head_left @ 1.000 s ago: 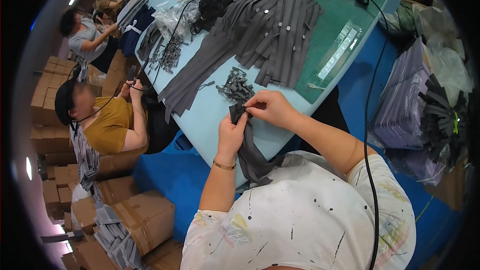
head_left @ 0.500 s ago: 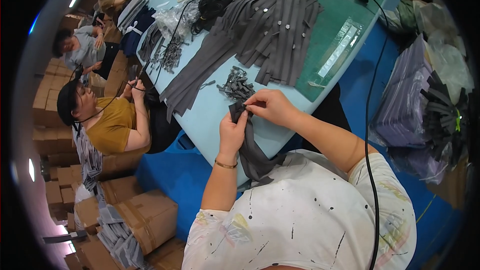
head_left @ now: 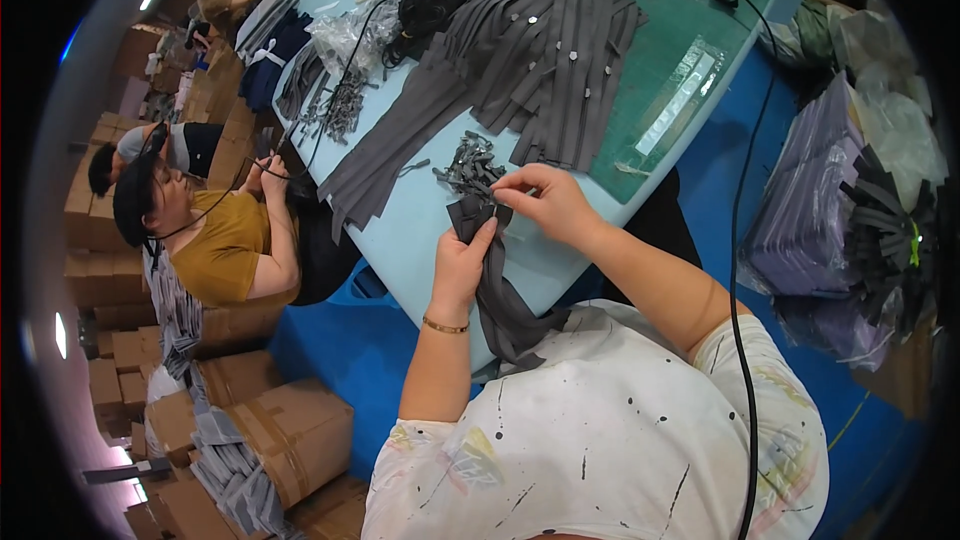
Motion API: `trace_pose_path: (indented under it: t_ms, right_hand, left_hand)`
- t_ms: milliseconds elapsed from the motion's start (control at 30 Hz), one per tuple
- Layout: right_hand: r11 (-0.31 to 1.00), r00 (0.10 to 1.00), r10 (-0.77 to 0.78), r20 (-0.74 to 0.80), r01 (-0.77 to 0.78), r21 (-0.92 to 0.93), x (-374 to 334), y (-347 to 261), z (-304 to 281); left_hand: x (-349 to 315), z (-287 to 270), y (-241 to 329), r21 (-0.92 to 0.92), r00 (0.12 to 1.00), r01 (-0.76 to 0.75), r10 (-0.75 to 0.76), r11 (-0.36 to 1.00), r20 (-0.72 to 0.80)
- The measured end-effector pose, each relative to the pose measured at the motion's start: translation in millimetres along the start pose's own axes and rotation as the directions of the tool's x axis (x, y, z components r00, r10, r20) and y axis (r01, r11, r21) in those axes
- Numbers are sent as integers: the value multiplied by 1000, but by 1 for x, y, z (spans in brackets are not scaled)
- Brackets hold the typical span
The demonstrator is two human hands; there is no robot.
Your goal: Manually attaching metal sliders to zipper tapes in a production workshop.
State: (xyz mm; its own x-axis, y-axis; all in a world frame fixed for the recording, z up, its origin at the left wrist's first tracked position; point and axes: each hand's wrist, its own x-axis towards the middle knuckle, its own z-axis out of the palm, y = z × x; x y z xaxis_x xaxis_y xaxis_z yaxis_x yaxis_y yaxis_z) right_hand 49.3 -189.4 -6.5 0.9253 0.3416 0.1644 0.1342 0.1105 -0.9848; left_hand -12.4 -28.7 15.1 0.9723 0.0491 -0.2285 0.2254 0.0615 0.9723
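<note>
My left hand (head_left: pixel 462 262) is closed around the top of a dark grey zipper tape (head_left: pixel 503 312), with the thumb pressed on it. The tape's long tail hangs over the table edge and folds against my shirt. Right above its top end, my right hand (head_left: pixel 547 204) has thumb and index finger pinched together; whatever is between the fingertips is too small to make out. A heap of small metal zipper sliders with grey pulls (head_left: pixel 468 162) lies on the table just beyond my hands. One loose slider (head_left: pixel 414 167) sits left of the heap.
A fan of grey zipper tapes (head_left: pixel 575 60) covers the light blue table (head_left: pixel 400 270) and a green mat (head_left: pixel 650 70). More sliders (head_left: pixel 340 110) lie farther left. A co-worker (head_left: pixel 225 250) sits at left, near cardboard boxes (head_left: pixel 290 440). A black cable (head_left: pixel 742 340) hangs at right.
My right hand has drawn slightly up and away from the tape end, which shows more now. My left hand has shifted a little left. In the background, a person has bent down.
</note>
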Motion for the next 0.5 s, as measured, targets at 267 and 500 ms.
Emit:
trace_pose_path:
  t_ms: [267, 500]
  right_hand:
    - [999, 1000, -12, 18, 13, -53, 0, 5, 0]
    - [987, 1000, -1, 28, 6, -162, -2, 0, 4]
  left_hand:
    - [2, 2, -3, -31, 999, -13, 12, 999, -29]
    - [3, -2, -7, 15, 998, -52, 53, 999, -44]
